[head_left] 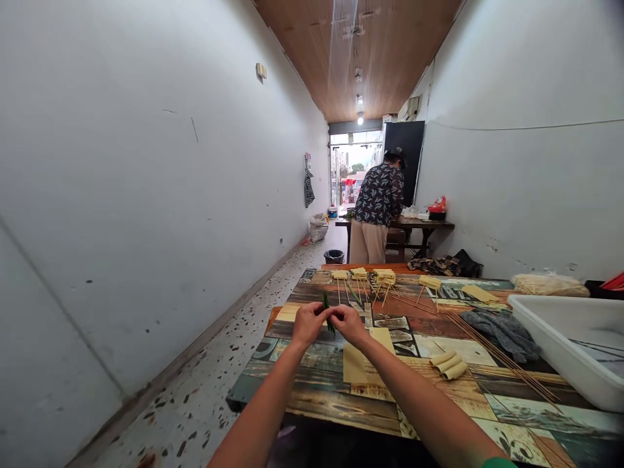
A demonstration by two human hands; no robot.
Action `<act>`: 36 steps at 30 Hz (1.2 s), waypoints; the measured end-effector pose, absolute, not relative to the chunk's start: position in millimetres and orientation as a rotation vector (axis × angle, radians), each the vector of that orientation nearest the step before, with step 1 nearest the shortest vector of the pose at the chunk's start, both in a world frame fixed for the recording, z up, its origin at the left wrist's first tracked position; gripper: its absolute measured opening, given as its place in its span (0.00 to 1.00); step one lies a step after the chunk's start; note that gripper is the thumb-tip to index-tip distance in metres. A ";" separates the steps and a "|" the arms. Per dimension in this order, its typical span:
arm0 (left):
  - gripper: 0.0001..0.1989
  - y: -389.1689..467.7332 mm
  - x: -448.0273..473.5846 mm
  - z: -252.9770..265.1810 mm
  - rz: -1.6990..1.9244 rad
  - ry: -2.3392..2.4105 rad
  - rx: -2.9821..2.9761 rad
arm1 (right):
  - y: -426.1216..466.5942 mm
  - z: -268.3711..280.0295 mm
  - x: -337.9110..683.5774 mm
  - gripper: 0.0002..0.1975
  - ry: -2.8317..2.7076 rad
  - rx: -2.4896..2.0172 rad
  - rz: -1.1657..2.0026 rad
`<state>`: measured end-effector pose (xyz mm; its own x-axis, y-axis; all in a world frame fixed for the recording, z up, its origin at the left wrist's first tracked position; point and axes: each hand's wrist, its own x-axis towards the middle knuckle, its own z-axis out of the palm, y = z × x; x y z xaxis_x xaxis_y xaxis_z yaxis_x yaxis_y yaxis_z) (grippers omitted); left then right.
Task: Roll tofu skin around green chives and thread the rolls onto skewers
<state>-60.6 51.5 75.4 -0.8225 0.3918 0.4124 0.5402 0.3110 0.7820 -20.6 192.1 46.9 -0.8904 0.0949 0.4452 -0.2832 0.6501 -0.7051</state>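
Nearest, I had a sheet (355, 365) flat on the surface (314, 364); right of it, loose rolls (449, 365) sat unskewered. Just beyond, left hand (309, 323) and right hand (349, 322) had fingers pinching greens (325, 301) between them, no sheet round those yet. Farther, skewered rolls (385, 277) looked done. My call: partway; sheet, greens, loose rolls left.

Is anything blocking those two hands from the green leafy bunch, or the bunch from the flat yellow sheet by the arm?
Nothing visible blocks the hands: the left hand and right hand both pinch the green bunch. Towards the yellow sheet, only the right forearm crosses in front of part of it.
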 end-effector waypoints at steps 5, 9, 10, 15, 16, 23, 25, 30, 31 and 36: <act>0.11 51.7 -60.4 59.6 -1.301 -2.608 -0.849 | 191.9 17.8 -26.7 0.10 -2.443 0.101 1.259; 0.10 52.1 -59.5 56.4 -1.267 -2.632 -0.862 | 189.2 8.3 -30.5 0.12 -2.438 0.108 1.334; 0.10 52.5 -59.5 58.5 -1.271 -2.628 -0.877 | 188.6 9.2 -31.6 0.13 -2.439 0.113 1.340; 0.12 55.5 -59.9 70.7 -1.349 -2.633 -0.951 | 187.8 23.3 -28.7 0.14 -2.525 0.114 1.253; 0.13 55.6 -59.5 72.0 -1.368 -2.641 -0.959 | 188.4 27.0 -25.4 0.14 -2.560 0.107 1.210; 0.16 48.4 -44.5 81.5 -0.989 -2.274 -0.895 | 205.0 66.2 15.1 0.11 -2.850 -0.057 0.640; 0.15 49.7 -36.2 82.0 -0.733 -2.051 -1.059 | 208.1 79.6 27.3 0.12 -2.909 -0.115 0.469; 0.10 59.4 -12.5 76.5 -0.408 -2.029 -1.281 | 208.5 104.5 51.6 0.15 -2.987 -0.130 0.230; 0.10 60.4 -8.3 75.9 -0.389 -2.078 -1.283 | 208.9 107.6 55.4 0.15 -2.996 -0.124 0.213; 0.09 61.0 4.9 82.3 -0.295 -2.225 -1.316 | 214.5 115.6 68.6 0.13 -3.037 -0.078 0.210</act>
